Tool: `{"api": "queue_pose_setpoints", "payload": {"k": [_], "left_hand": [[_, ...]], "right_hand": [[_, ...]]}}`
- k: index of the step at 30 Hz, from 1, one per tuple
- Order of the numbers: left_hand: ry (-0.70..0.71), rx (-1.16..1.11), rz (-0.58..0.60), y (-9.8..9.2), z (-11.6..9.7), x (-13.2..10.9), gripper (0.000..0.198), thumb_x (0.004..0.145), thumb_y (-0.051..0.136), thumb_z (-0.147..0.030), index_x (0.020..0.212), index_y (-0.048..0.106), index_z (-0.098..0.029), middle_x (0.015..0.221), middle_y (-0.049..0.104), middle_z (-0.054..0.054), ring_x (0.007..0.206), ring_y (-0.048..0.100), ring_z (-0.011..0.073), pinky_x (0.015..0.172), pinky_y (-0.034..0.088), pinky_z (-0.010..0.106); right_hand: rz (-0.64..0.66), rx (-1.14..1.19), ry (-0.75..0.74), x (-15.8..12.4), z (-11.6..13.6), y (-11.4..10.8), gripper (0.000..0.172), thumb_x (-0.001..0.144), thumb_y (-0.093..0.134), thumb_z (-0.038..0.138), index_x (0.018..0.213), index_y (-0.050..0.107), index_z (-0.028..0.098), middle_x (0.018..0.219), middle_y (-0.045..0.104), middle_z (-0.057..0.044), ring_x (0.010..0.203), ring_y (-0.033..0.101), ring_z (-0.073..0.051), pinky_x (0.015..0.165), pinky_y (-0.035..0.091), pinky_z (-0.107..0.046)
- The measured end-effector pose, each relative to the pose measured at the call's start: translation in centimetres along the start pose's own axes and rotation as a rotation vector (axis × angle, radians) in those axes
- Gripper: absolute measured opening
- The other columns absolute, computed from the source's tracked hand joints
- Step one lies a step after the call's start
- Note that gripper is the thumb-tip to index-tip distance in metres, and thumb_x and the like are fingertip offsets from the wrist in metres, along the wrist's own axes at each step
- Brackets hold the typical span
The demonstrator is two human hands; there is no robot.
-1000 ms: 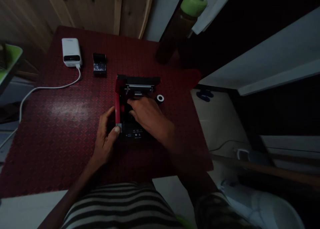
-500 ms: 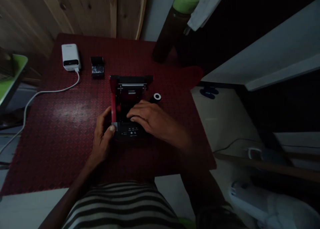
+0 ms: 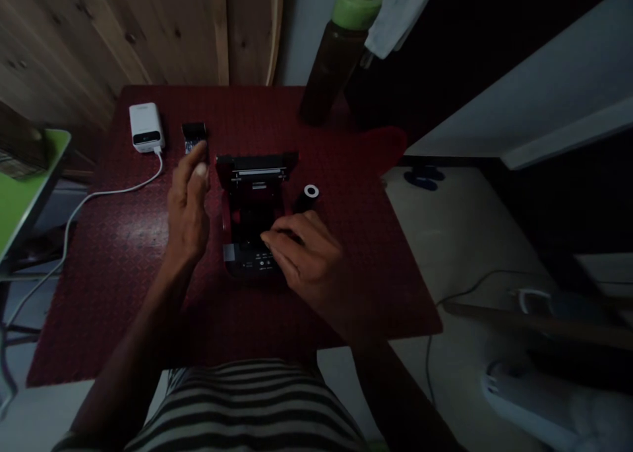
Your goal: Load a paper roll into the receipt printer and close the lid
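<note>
A small black-and-red thermal printer (image 3: 254,218) sits open in the middle of the red patterned table (image 3: 99,320), its lid raised at the back. My right hand (image 3: 306,257) rests on the printer's front part, holding nothing I can see. My left hand (image 3: 188,208) is raised beside the printer's left side, off it and empty. Its fingertips are close to a small black box (image 3: 194,138). Right of the printer stands a dark roll with a white core (image 3: 310,192). A white power bank (image 3: 146,128) lies at the far left.
A white cable (image 3: 99,194) runs from the power bank off the table's left edge. A dark bottle with a green cap (image 3: 333,63) stands at the far edge. A green surface (image 3: 30,188) lies to the left, and a wooden wall (image 3: 148,30) rises behind.
My left hand has let go of the printer's red side and risen towards the black box. My right hand has slid nearer the printer's front. The view has tilted slightly.
</note>
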State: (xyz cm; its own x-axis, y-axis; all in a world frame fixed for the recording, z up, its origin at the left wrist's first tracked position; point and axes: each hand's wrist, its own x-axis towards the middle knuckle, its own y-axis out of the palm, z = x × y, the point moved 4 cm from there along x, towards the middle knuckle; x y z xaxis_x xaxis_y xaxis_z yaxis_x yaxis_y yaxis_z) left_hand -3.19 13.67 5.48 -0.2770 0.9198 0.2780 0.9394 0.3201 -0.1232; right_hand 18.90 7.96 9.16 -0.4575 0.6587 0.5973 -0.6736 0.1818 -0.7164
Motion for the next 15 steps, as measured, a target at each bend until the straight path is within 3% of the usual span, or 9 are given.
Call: {"api": "queue_pose_setpoints", "payload": {"k": [2, 4, 7, 9, 12, 15], "left_hand": [[0.01, 0.011, -0.01, 0.7, -0.6, 1.6, 0.069, 0.115, 0.051, -0.077, 0.127, 0.083, -0.017, 0.133, 0.079, 0.01, 0.129, 0.072, 0.0301, 0.117, 0.054, 0.051], [0.005, -0.022, -0.024, 1.2, -1.0, 1.7, 0.059, 0.114, 0.059, -0.07, 0.104, 0.082, -0.017, 0.116, 0.08, 0.008, 0.119, 0.075, 0.0282, 0.115, 0.055, 0.051], [-0.021, -0.053, -0.029, 1.3, -1.2, -0.4, 0.036, 0.103, 0.081, -0.055, 0.089, 0.076, -0.022, 0.123, 0.081, 0.007, 0.139, 0.071, 0.0324, 0.126, 0.052, 0.051], [-0.1, -0.067, -0.023, 1.0, -0.6, -2.5, 0.023, 0.097, 0.086, -0.047, 0.105, 0.081, -0.026, 0.143, 0.078, 0.006, 0.151, 0.066, 0.0341, 0.129, 0.052, 0.052], [-0.246, -0.124, 0.001, 0.6, 0.7, -5.6, 0.057, 0.09, 0.088, -0.041, 0.144, 0.074, -0.031, 0.156, 0.074, 0.009, 0.153, 0.066, 0.0352, 0.126, 0.057, 0.053], [-0.355, -0.155, 0.032, 0.7, 1.6, -7.5, 0.065, 0.093, 0.086, -0.044, 0.154, 0.068, -0.03, 0.165, 0.069, 0.011, 0.158, 0.063, 0.0369, 0.128, 0.056, 0.054]], "right_hand": [[-0.034, -0.062, -0.013, -0.8, 0.6, 0.0, 0.023, 0.112, 0.064, 0.005, 0.114, 0.083, 0.017, 0.107, 0.083, -0.012, 0.096, 0.072, -0.023, 0.086, 0.066, -0.038], [-0.055, -0.101, -0.016, -1.5, 0.9, 0.1, 0.026, 0.111, 0.063, 0.004, 0.115, 0.084, 0.019, 0.111, 0.084, -0.012, 0.098, 0.073, -0.024, 0.086, 0.067, -0.04], [-0.036, -0.119, -0.01, -2.4, 1.2, 0.4, 0.029, 0.111, 0.064, 0.003, 0.117, 0.084, 0.023, 0.118, 0.086, -0.011, 0.101, 0.076, -0.024, 0.089, 0.069, -0.041], [-0.03, -0.124, -0.016, -2.7, 1.2, 0.6, 0.029, 0.11, 0.064, 0.004, 0.118, 0.084, 0.023, 0.122, 0.087, -0.012, 0.103, 0.078, -0.025, 0.089, 0.069, -0.042], [-0.062, -0.133, -0.048, -2.8, 1.3, 0.7, 0.023, 0.11, 0.066, 0.004, 0.115, 0.083, 0.019, 0.12, 0.088, -0.014, 0.103, 0.08, -0.026, 0.085, 0.068, -0.042], [-0.051, -0.15, -0.062, -2.6, 1.3, 0.9, 0.024, 0.112, 0.065, 0.005, 0.112, 0.083, 0.02, 0.112, 0.089, -0.011, 0.098, 0.08, -0.024, 0.083, 0.066, -0.04]]}}
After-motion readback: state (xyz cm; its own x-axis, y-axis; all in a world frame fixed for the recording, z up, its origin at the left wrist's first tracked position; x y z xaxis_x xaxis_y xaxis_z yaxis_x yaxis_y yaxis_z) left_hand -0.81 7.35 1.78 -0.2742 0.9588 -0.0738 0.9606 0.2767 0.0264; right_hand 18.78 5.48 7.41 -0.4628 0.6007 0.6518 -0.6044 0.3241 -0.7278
